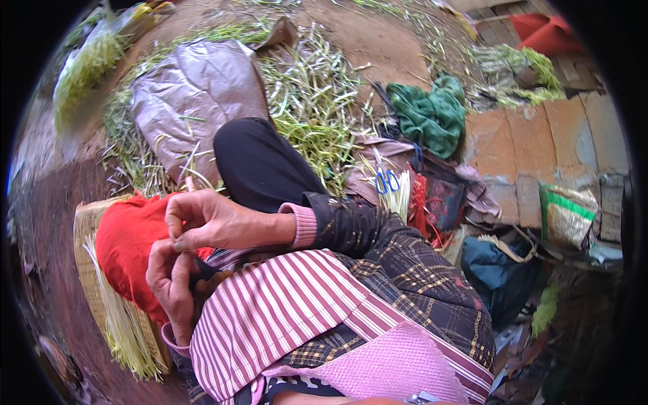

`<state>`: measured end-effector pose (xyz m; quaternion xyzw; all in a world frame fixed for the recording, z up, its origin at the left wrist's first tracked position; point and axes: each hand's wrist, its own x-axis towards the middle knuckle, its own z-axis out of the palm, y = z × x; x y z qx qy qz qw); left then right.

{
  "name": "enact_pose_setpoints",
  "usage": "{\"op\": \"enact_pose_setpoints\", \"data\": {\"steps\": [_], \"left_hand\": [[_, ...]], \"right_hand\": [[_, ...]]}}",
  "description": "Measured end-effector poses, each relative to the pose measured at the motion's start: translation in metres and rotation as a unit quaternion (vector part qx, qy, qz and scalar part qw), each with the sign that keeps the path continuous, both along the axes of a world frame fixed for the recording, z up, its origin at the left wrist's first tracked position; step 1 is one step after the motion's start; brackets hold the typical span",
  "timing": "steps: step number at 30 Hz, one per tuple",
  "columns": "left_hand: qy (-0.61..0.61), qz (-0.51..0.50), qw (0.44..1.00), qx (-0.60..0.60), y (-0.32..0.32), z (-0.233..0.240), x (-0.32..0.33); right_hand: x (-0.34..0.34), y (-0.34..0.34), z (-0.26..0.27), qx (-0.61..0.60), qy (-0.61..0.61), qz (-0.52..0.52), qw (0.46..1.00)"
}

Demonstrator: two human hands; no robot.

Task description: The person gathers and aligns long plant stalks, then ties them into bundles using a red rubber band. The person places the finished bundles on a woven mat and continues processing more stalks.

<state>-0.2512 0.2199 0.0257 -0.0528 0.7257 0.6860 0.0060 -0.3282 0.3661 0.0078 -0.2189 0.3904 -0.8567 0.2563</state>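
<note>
My right hand (223, 220) reaches in from the right, with thumb and forefinger pinched. Its fingertips meet those of my left hand (174, 288), just below. Anything between the fingertips is too small to make out. Under and behind both hands lies a red cloth (126, 243). Beside it, a bundle of thin pale-yellow stems (129, 329) rests along a wooden board (93, 283). The striped apron (273, 298) covers my lap.
A grey plastic sheet (197, 86) lies beyond my knee, beside scattered green and white leaf scraps (314, 96). Blue-handled scissors (387, 182) stand by pale stems (402, 195) and red ties (419, 197). A green cloth (430, 116) and dark blue bag (496, 273) are at right.
</note>
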Motion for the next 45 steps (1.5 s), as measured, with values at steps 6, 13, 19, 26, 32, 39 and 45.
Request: {"op": "enact_pose_setpoints", "data": {"steps": [6,13,19,26,32,39,45], "left_hand": [[-0.003,0.024,1.000,0.008,0.005,-0.004,-0.003],[0.053,0.047,0.991,-0.115,0.007,-0.007,-0.005],[0.037,0.039,0.997,-0.048,0.000,-0.011,-0.003],[0.051,0.034,0.987,0.149,-0.006,-0.001,-0.002],[0.147,-0.045,0.969,0.191,-0.010,0.020,-0.017],[0.034,-0.015,0.998,0.047,-0.017,0.028,-0.022],[0.032,-0.080,0.985,-0.151,-0.052,0.035,-0.027]], "right_hand": [[0.004,-0.001,-0.011,0.006,0.003,-0.026,1.000],[0.009,-0.011,-0.017,-0.027,-0.021,-0.022,0.999],[0.015,-0.017,-0.014,-0.079,-0.018,0.014,0.997],[0.006,0.005,0.003,0.071,0.060,-0.052,0.994],[0.008,0.009,0.006,0.153,0.171,0.024,0.973],[-0.004,0.082,-0.011,0.303,0.245,-0.124,0.913],[-0.016,0.282,-0.088,0.448,-0.078,-0.431,0.779]]}}
